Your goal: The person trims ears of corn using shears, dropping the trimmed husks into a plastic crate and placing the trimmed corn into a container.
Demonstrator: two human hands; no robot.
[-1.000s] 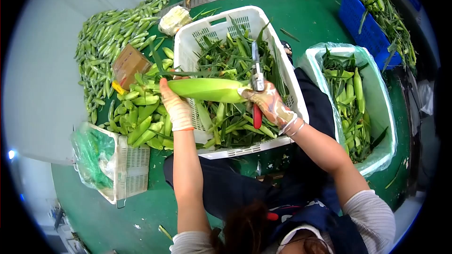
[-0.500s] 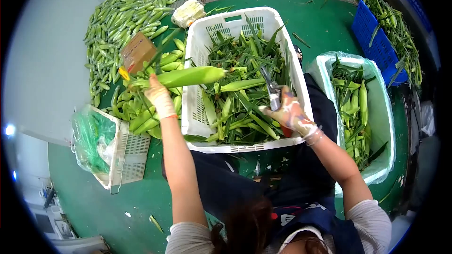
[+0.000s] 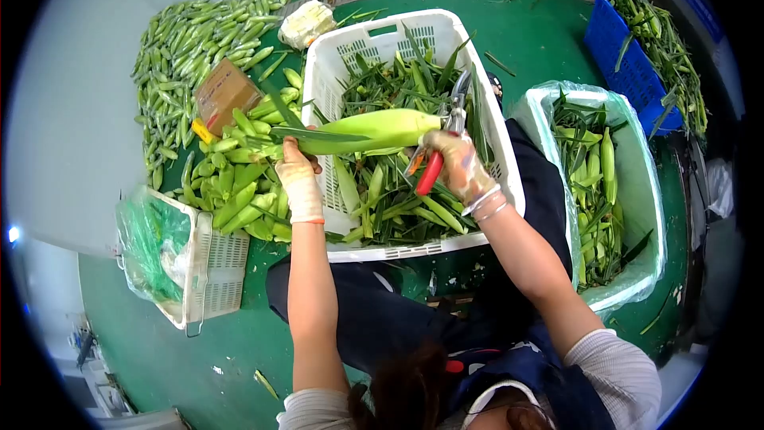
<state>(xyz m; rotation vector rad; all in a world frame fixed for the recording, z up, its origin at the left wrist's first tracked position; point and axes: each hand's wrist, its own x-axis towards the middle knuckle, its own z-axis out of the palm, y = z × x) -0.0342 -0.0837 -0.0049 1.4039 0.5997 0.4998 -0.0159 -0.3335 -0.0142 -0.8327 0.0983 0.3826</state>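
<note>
Level across the white crate (image 3: pixel 314 72) lies an ear of corn in its green husk (image 3: pixel 378 129). My left hand (image 3: pixel 298 183), in a pale glove, is closed around its leafy left end. Pruning shears (image 3: pixel 430 173) with red handles are gripped in my gloved right hand (image 3: pixel 465 166). Their metal blades point up and away beside the ear's right end, near its cut stalk; whether they touch it I cannot tell. Beneath both hands, the crate holds loose green leaves and husks (image 3: pixel 414 207).
Left of the crate is a heap of unwrapped corn (image 3: pixel 239 199), with a cardboard box (image 3: pixel 227 95) and a larger pile of corn (image 3: pixel 191 40) behind. A plastic-lined crate (image 3: pixel 649 191) and a blue basket (image 3: pixel 629 72) stand right. A smaller crate (image 3: pixel 219 271) sits front left.
The ear has moved right and nearer the middle of the crate. My right hand has risen left toward its stalk end, bringing the shears alongside it. The view has shifted slightly.
</note>
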